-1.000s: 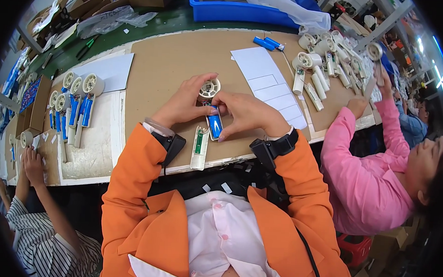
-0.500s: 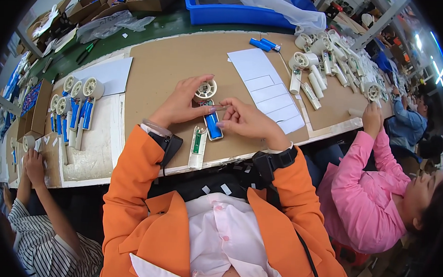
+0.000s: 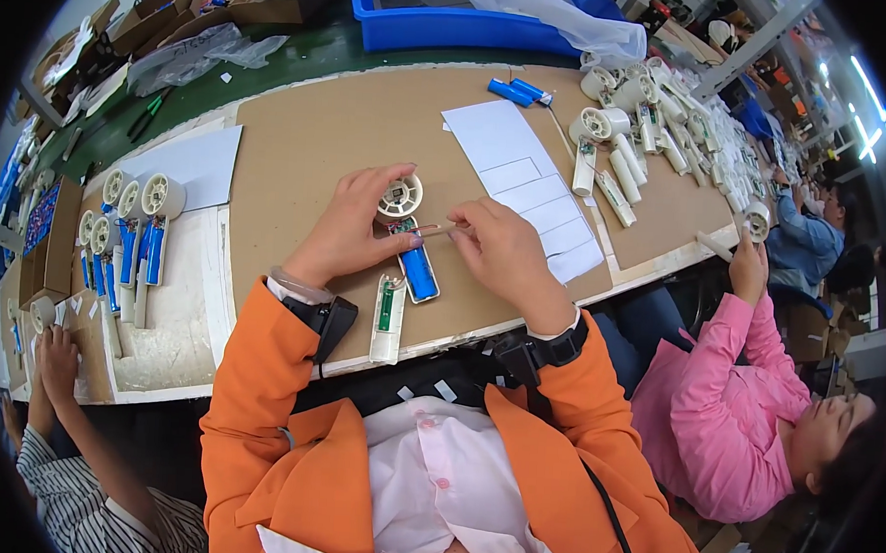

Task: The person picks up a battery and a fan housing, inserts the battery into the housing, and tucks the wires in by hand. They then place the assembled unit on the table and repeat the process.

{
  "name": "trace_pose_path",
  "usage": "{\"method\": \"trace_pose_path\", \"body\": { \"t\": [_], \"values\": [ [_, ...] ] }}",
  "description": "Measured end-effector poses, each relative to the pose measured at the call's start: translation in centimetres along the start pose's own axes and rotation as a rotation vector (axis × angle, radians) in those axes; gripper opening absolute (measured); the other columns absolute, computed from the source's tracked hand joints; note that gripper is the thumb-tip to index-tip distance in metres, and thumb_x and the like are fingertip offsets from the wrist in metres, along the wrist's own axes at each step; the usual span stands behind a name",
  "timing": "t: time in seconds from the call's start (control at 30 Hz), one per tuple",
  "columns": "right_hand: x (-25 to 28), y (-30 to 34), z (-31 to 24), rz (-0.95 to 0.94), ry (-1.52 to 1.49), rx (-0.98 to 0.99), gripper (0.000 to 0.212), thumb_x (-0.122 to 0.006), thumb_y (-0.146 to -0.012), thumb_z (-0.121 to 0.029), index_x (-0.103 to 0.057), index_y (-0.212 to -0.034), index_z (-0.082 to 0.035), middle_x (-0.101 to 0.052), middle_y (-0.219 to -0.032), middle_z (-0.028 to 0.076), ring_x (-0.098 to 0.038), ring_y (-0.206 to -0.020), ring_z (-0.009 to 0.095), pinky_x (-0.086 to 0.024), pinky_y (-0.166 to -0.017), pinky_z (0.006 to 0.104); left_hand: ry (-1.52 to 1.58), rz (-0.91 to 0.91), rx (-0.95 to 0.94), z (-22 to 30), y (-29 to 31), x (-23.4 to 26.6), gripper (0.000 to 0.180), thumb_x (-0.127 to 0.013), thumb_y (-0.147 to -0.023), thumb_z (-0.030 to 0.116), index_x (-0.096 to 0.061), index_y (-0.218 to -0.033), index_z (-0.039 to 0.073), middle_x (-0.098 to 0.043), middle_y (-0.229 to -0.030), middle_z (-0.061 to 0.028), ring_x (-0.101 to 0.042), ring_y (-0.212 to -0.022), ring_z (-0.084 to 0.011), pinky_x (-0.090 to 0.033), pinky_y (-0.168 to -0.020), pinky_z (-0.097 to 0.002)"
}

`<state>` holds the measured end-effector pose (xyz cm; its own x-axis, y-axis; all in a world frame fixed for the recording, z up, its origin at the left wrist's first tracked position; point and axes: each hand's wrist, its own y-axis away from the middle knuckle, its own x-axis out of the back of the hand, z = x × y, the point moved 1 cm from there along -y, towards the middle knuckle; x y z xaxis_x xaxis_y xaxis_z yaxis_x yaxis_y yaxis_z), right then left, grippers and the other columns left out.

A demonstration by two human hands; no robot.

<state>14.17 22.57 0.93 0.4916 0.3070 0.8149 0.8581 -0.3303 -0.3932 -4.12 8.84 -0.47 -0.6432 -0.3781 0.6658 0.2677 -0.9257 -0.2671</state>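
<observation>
A white handheld fan half lies on the brown board in front of me, its round head away from me. In its open handle sits a blue cylindrical battery, with small green circuitry above it. My left hand grips the fan half, fingers around the round head and thumb on the handle's upper end. To its right, my right hand pinches a thin reddish wire that stretches toward the circuitry. Nearer me lies a separate white handle cover holding a green circuit board.
Fan halves with blue batteries stand at left beside a cardboard box. A white ruled sheet, two blue batteries and a pile of white fan parts lie right. Co-workers sit on both sides; a blue tray is behind.
My right hand has drawn slightly away from the handle, with the wire stretched between the hands. My left hand still holds the fan half. The whole view has shifted a little.
</observation>
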Motion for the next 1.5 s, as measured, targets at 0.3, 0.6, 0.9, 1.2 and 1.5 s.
{"method": "trace_pose_path", "body": {
  "t": [0.3, 0.6, 0.9, 1.2, 1.5],
  "values": [
    [-0.7, -1.3, 0.7, -0.152, -0.097, -0.033, 0.014, -0.066, -0.086, -0.009, -0.066, -0.099, -0.006, -0.066, -0.092, 0.009, -0.065, -0.08, 0.025, -0.051, -0.068, 0.0331, -0.013, 0.0, -0.045, 0.2, 0.1, 0.3, 0.092, -0.086, -0.068, 0.034, -0.04, -0.145, 0.013, -0.046, -0.139, -0.0148, -0.036, -0.132, -0.0374, -0.032, -0.111, -0.0448],
    [-0.1, -5.6, 4.2, -0.831, -0.616, -0.224, 0.016, -0.066, -0.093, -0.02, -0.068, -0.097, -0.005, -0.064, -0.083, -0.004, -0.054, -0.076, 0.004, -0.044, -0.07, 0.0211, 0.02, -0.025, -0.043, 0.0, 0.1, 0.1, 0.095, -0.087, -0.066, 0.035, -0.039, -0.145, 0.013, -0.046, -0.137, -0.0165, -0.037, -0.131, -0.0386, -0.034, -0.11, -0.0459],
    [-0.3, -5.4, 3.0, -0.866, -0.612, -0.227, 0.009, -0.069, -0.089, -0.011, -0.068, -0.094, -0.004, -0.064, -0.08, -0.004, -0.054, -0.077, 0.002, -0.044, -0.069, 0.0188, 0.046, 0.002, -0.014, 0.0, 0.2, 0.0, 0.093, -0.087, -0.063, 0.031, -0.041, -0.142, 0.016, -0.051, -0.129, -0.0157, -0.037, -0.128, -0.0416, -0.034, -0.109, -0.0471],
    [-2.9, -2.0, 0.6, -0.164, -0.502, -0.125, 0.01, -0.069, -0.086, -0.008, -0.065, -0.092, -0.001, -0.06, -0.084, 0.005, -0.057, -0.07, 0.011, -0.046, -0.063, 0.0242, 0.058, 0.026, -0.036, -0.3, 0.1, -0.2, 0.092, -0.087, -0.063, 0.031, -0.042, -0.142, 0.017, -0.053, -0.125, -0.0157, -0.039, -0.126, -0.0422, -0.034, -0.107, -0.0473],
    [-3.4, -1.5, 0.0, -0.082, -0.513, -0.131, 0.007, -0.067, -0.089, -0.005, -0.063, -0.094, -0.002, -0.054, -0.088, 0.001, -0.049, -0.069, 0.007, -0.041, -0.061, 0.0206, 0.05, 0.043, -0.049, -0.5, 0.2, -0.5, 0.093, -0.087, -0.063, 0.034, -0.042, -0.142, 0.017, -0.053, -0.125, -0.0164, -0.041, -0.124, -0.0418, -0.033, -0.108, -0.0466]
  ]
}}
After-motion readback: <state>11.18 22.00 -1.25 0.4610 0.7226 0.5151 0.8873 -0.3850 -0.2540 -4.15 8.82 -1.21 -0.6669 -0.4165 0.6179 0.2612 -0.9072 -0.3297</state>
